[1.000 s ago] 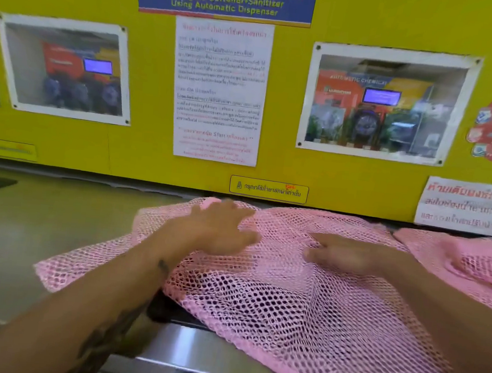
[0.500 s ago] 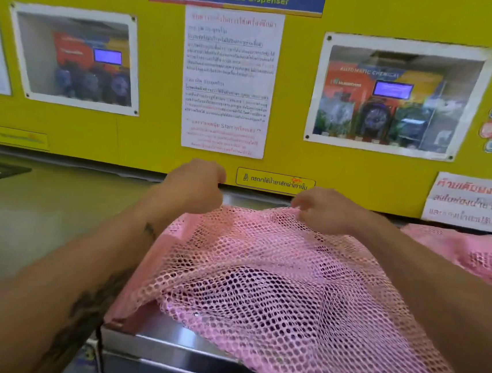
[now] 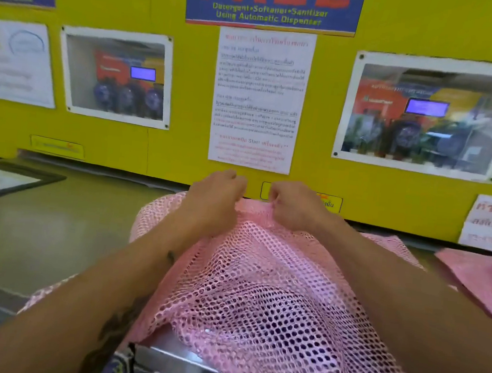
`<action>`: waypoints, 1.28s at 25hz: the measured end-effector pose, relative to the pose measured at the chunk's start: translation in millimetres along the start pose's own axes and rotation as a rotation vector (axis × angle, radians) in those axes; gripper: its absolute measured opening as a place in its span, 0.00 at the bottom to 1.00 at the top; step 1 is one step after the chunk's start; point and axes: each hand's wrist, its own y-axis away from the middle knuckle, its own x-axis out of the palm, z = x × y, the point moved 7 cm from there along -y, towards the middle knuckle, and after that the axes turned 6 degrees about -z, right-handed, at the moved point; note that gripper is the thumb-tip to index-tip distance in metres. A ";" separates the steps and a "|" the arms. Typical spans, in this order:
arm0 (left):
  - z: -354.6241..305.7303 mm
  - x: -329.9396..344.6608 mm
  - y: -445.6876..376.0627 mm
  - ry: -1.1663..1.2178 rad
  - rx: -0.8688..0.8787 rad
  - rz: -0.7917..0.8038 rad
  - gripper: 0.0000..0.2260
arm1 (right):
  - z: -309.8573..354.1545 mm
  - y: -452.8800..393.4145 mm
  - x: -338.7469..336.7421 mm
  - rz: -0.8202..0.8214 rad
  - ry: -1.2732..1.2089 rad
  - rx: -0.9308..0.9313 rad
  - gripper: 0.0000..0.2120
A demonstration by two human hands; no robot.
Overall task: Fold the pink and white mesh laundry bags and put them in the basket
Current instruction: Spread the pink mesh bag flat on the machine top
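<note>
Both fists pinch the far edge of the pink mesh laundry bag (image 3: 260, 278) at twelve o'clock: left hand (image 3: 213, 196), right hand (image 3: 292, 204). Best pull the edge evenly toward six o'clock, corners matched.

Head view — forward-down, close

You are pinching the far edge of the pink mesh bag (image 3: 258, 292) with your left hand (image 3: 217, 195) and right hand (image 3: 294, 206), close together.

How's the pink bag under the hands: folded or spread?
Mid-fold. The pink bag still drapes wide over the counter edge, while the left hand and right hand pinch its far edge, bunched together.
</note>
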 end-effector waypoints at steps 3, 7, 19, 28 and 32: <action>-11.4 0.0 8.8 0.153 -0.002 0.293 0.12 | -19.6 -5.0 -30.0 -0.282 -0.094 0.126 0.06; -4.2 15.2 8.6 0.217 -0.096 0.429 0.12 | -39.6 7.4 -2.9 0.184 0.046 0.221 0.22; 28.8 74.1 22.0 0.125 -0.206 0.628 0.31 | -29.0 48.9 31.2 0.643 0.176 0.008 0.27; 63.6 71.2 23.9 -0.104 -0.355 0.626 0.44 | -43.4 56.8 23.6 0.487 0.016 0.037 0.27; -2.5 49.9 20.1 0.128 -0.128 0.602 0.30 | -51.8 85.3 -4.3 0.636 0.091 0.061 0.32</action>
